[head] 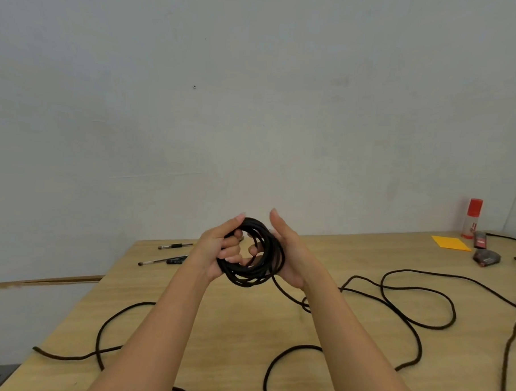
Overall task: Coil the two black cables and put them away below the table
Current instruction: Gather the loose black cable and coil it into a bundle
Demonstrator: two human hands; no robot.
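Above table (245,327) middle, my left hand (219,247) grips black cable coil (263,254), fingers curled through loops. My right hand (288,255) lies flat, fingers straight, pressing coil's side. Loose cable (418,291) sprawls over right half, reaching left edge. Pens (165,260) near far left corner.

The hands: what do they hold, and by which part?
The left hand grips the black cable coil at its left side, fingers curled through the loops. The right hand rests flat against the coil's right side.
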